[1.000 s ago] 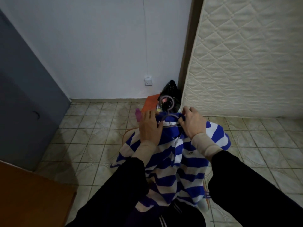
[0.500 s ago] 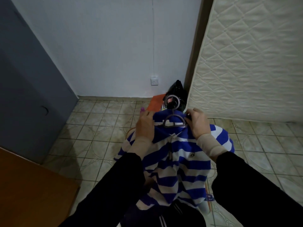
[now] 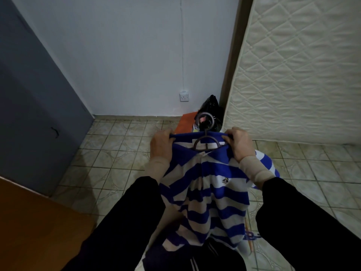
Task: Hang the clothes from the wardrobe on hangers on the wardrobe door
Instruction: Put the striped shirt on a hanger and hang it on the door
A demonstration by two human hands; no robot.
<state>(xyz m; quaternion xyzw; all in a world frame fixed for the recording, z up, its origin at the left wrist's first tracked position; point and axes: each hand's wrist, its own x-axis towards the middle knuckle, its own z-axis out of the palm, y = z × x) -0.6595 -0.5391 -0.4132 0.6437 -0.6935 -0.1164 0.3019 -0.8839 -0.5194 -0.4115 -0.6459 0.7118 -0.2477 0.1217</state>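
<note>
A blue and white striped polo shirt (image 3: 209,184) hangs in front of me on a dark plastic hanger (image 3: 205,143), whose round hook sticks up above the collar. My left hand (image 3: 161,145) grips the collar and shoulder on the left side. My right hand (image 3: 239,142) pinches the collar edge on the right side. The collar is stretched flat between both hands. The hanger's arms are hidden inside the shirt. A brown wooden panel (image 3: 29,227), maybe the wardrobe door, fills the lower left corner.
A quilted mattress (image 3: 300,71) leans upright at the right. A black bag (image 3: 212,108) and an orange item (image 3: 185,122) sit in the far corner under a wall socket (image 3: 184,96). A grey door (image 3: 33,106) stands at the left, above the tiled floor (image 3: 117,153).
The shirt and both hands have risen. My hands moved apart along the collar, pulling it open and flat, so more of the hanger shows. The view tilted upward.
</note>
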